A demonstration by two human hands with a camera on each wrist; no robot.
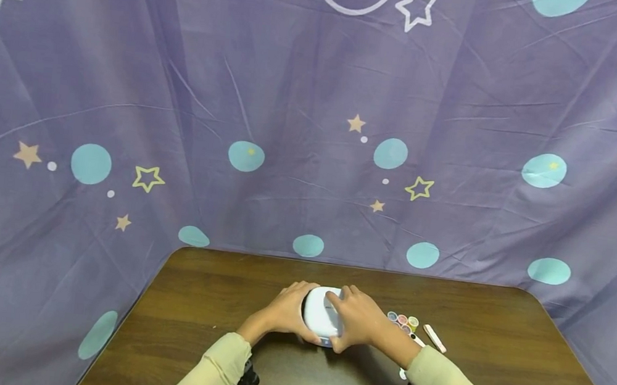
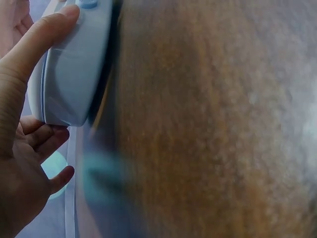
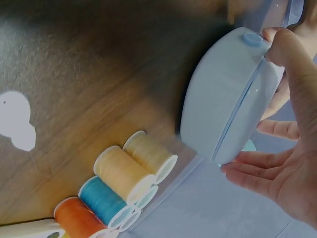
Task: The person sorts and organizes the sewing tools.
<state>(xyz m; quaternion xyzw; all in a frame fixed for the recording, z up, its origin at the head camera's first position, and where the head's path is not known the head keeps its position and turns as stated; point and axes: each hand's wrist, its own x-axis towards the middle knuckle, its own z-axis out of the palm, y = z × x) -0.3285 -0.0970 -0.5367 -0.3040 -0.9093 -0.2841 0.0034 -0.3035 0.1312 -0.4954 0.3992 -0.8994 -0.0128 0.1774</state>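
1. Your left grip (image 1: 290, 310) and right grip (image 1: 356, 318) clasp the white box (image 3: 213, 94) from either side, fingers curled around it, with a thumb of each near the blue button (image 3: 252, 39).
2. The box is toward the middle of the table (image 1: 202, 306), lid (image 1: 322, 315) upward; you cannot tell here whether its base touches the wood.
3. Done, as far as it shows: you have the box held two-handed, and its seam (image 3: 238, 110) looks closed.
4. Not done, in my judgement: the box is unopened, its inside is hidden, and neither grip touches the spools (image 3: 124, 173) grouped on the table to your right.
5. The white stick (image 1: 434, 338) beyond the spools and the white tag (image 3: 16, 119) also lie untouched, so handling seems confined to the box.
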